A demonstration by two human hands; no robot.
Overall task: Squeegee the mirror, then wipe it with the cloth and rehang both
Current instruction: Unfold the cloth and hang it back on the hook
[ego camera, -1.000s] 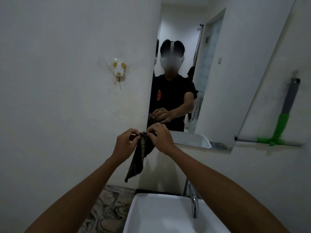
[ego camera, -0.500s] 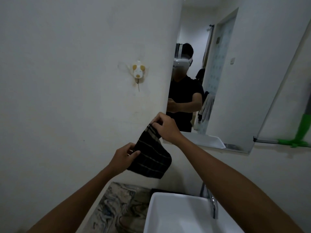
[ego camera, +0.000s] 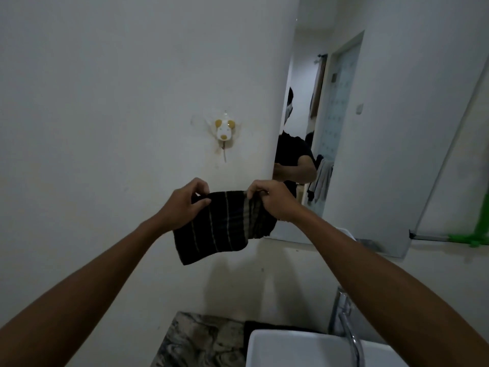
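Both hands pinch the top edge of the dark striped cloth [ego camera: 225,226] at mid-frame, the left hand [ego camera: 185,205] at its left corner and the right hand [ego camera: 270,202] bunching the right side, just below the dog-shaped hook [ego camera: 223,132] on the wall. The risk, I judge, is that no hanging loop shows along that edge, so the cloth may catch only shallowly on the small hook and slip toward the sink [ego camera: 304,348] at the lower right once either grip lets go.

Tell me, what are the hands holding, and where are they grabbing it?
Both hands, left hand and right hand, pinch the dark striped cloth by its top edge.
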